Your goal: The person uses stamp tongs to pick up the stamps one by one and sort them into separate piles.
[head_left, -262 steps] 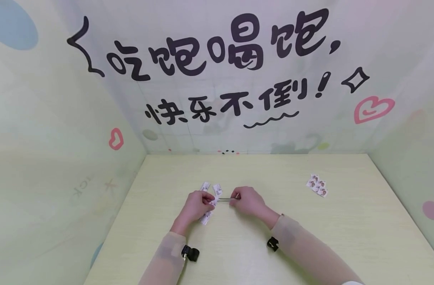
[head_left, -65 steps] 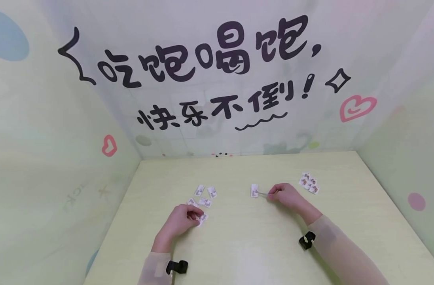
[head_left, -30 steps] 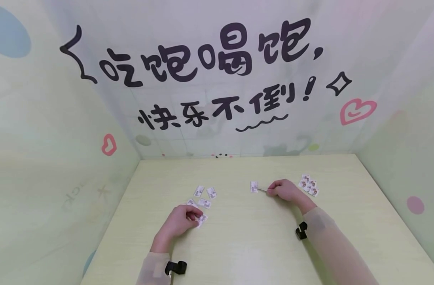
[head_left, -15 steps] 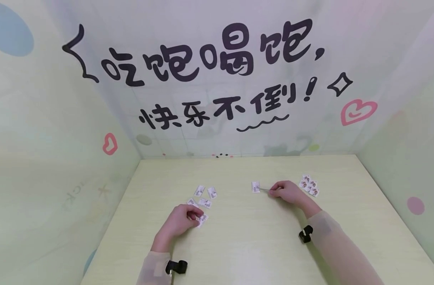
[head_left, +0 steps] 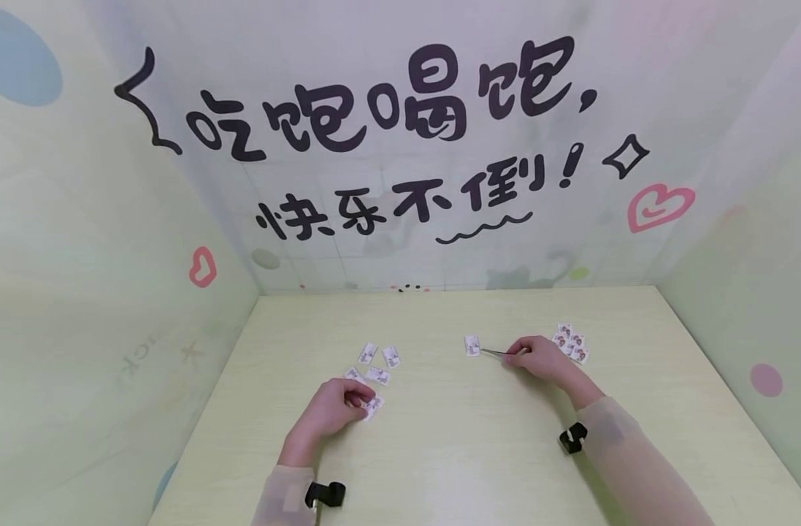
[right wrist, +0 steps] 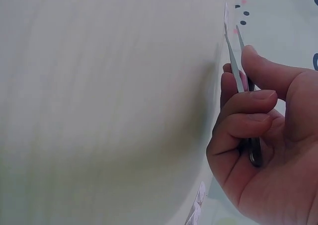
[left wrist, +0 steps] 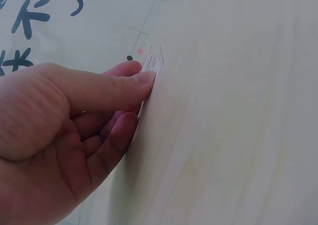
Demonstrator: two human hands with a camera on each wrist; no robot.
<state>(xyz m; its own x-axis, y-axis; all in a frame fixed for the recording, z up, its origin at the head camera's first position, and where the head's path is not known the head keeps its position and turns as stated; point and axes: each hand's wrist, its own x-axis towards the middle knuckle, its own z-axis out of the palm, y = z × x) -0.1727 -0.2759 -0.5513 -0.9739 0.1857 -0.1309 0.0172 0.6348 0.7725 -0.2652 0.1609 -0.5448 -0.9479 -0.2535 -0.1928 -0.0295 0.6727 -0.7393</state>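
Silvery metal tweezers [right wrist: 232,61] sit clamped, prongs apart, in the curled fingers of the right hand [head_left: 538,356]. Left of those fingers, near the tweezer tips, we see a small white card [head_left: 472,345] on the bench [head_left: 439,453]. Fingers of the left hand [head_left: 331,405] touch a lower card [head_left: 374,406]; whether they pinch it, we cannot tell. Four similar cards [head_left: 377,375] lie just beyond them.

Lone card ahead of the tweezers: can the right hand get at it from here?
Probably yes: the right hand holds the tweezers, prongs parted, with their tips pointing at the lone card's right edge, and nothing visible lies between.
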